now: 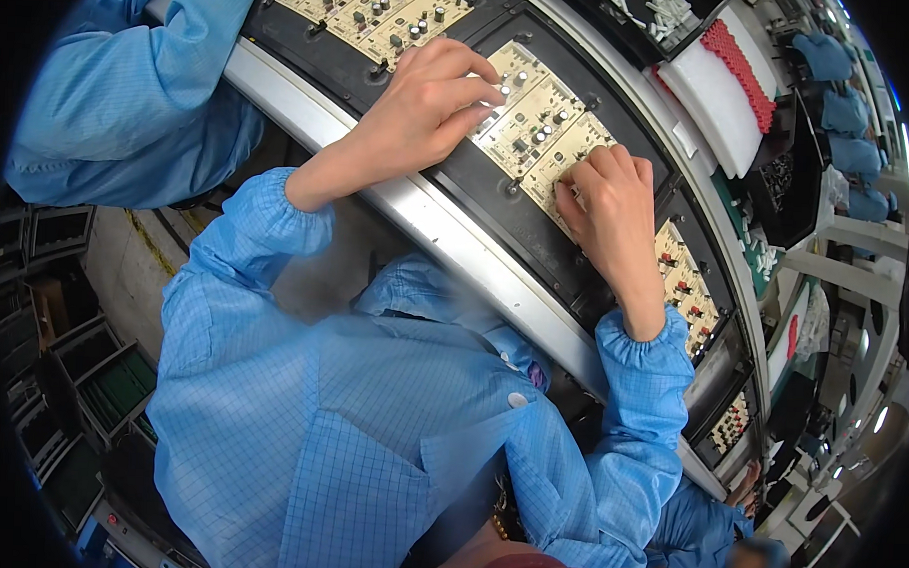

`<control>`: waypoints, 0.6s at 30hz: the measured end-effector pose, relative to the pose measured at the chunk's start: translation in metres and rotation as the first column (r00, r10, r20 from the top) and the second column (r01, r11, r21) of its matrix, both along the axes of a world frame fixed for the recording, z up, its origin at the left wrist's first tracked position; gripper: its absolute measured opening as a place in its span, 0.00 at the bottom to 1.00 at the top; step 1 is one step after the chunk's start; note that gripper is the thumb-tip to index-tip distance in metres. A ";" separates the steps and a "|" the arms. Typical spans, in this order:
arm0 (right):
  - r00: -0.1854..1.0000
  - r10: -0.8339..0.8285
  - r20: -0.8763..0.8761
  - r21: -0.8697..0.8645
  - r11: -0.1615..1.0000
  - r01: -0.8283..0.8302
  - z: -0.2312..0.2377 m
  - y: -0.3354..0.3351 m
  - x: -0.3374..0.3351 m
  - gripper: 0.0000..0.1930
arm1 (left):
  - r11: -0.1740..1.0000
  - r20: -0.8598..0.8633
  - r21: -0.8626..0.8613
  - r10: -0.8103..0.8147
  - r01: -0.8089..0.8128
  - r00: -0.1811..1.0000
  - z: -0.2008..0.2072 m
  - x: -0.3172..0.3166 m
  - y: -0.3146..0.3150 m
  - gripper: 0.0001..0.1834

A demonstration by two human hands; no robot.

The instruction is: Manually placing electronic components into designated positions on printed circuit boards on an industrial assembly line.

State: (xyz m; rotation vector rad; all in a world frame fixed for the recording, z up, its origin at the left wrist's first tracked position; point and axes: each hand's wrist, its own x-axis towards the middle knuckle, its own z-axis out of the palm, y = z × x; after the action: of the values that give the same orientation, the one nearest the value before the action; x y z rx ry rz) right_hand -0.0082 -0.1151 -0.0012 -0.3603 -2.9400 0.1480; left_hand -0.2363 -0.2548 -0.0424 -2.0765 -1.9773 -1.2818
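Note:
A cream circuit board panel (541,112) with dark round capacitors lies in a black carrier tray (497,210) in front of me. Over its left part is my left hand (416,107), with thumb and fingers drawn together at a small component I cannot make out. At the panel's right end my right hand (615,212) bends its fingers down onto the board. Its fingertips are pinched close, and whatever they hold is hidden beneath them. Both wrists come out of blue cuffs.
A metal rail (446,234) runs along the near side of the line. More populated boards (374,16) sit to the left, others (683,287) to the right. Beyond are a white foam stack with red foam (737,74) and a bin of white parts (664,13). A co-worker's blue sleeve (151,73) is at left.

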 end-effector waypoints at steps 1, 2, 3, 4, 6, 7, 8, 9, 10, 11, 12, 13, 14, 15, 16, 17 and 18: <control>1.000 -0.002 -0.001 0.000 1.000 0.002 0.001 0.001 0.000 0.08 | 1.000 0.012 0.002 -0.007 0.007 1.000 0.001 0.001 0.002 0.08; 1.000 0.005 0.021 0.008 1.000 -0.005 0.003 0.001 0.001 0.08 | 1.000 0.012 0.002 -0.009 0.009 1.000 0.001 0.002 0.003 0.08; 0.999 0.011 0.042 0.015 1.000 -0.012 0.005 0.003 0.003 0.08 | 1.000 0.009 -0.002 -0.015 0.015 1.000 0.002 0.004 0.004 0.08; 0.999 0.008 0.042 0.018 1.000 -0.009 0.009 0.005 0.008 0.08 | 1.000 0.005 -0.004 -0.022 0.022 1.000 0.003 0.006 0.006 0.08; 0.994 -0.012 -0.110 -0.104 0.995 0.000 0.020 0.014 0.027 0.08 | 1.000 -0.017 0.011 -0.024 0.024 1.000 0.007 0.004 0.009 0.08; 0.978 -0.060 -0.202 -0.098 0.994 0.040 0.028 0.025 0.044 0.10 | 0.999 -0.036 0.023 -0.023 0.023 0.999 0.008 0.001 0.009 0.08; 0.963 -0.123 -0.241 -0.101 0.990 0.101 0.037 0.040 0.062 0.12 | 0.999 -0.042 0.029 -0.038 0.040 0.998 0.008 -0.006 0.009 0.08; 0.940 -0.213 -0.267 -0.084 0.977 0.198 0.044 0.056 0.080 0.12 | 0.999 -0.063 0.033 -0.022 0.024 0.998 0.008 -0.018 0.007 0.08; 0.877 -0.250 -0.411 -0.040 0.966 0.257 0.044 0.082 0.100 0.10 | 0.999 -0.081 0.045 -0.011 0.015 0.997 0.012 -0.030 0.006 0.08; 0.787 -0.421 -0.452 -0.157 0.906 0.394 0.053 0.096 0.114 0.09 | 1.000 -0.071 0.007 0.018 -0.017 0.997 0.015 -0.036 0.003 0.09; 0.720 -0.521 -0.458 -0.167 0.846 0.506 0.059 0.131 0.138 0.11 | 0.998 -0.060 -0.022 0.050 -0.052 0.997 0.020 -0.035 0.004 0.09; 0.636 -0.571 -0.520 -0.185 0.802 0.569 0.065 0.167 0.159 0.13 | 0.997 -0.064 -0.024 0.067 -0.069 0.996 0.020 -0.030 0.013 0.09; 0.588 -0.624 -0.514 -0.158 0.743 0.650 0.078 0.196 0.171 0.13 | 0.994 -0.073 -0.032 0.098 -0.101 0.992 0.022 -0.020 0.023 0.09; 0.616 -0.603 -0.507 -0.174 0.771 0.612 0.083 0.226 0.184 0.14 | 0.999 -0.037 -0.022 0.048 -0.049 0.998 0.031 -0.011 0.036 0.09; 0.646 -0.578 -0.498 -0.193 0.801 0.567 0.084 0.253 0.192 0.14 | 0.999 -0.018 -0.031 0.007 -0.008 1.000 0.039 -0.001 0.049 0.09; 0.678 -0.609 -0.412 -0.165 0.782 0.601 0.086 0.267 0.189 0.15 | 0.999 -0.018 -0.043 -0.025 0.024 1.000 0.044 0.011 0.060 0.09; 0.696 -0.641 -0.322 -0.133 0.759 0.637 0.088 0.279 0.186 0.16 | 0.997 -0.017 -0.054 -0.062 0.061 0.998 0.051 0.023 0.073 0.09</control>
State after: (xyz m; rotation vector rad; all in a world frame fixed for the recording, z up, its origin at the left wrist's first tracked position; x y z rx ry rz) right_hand 0.1777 0.1638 0.0869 -1.2003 -2.2925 0.1141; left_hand -0.2131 -0.1820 0.0087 -2.1819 -1.9760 -1.2272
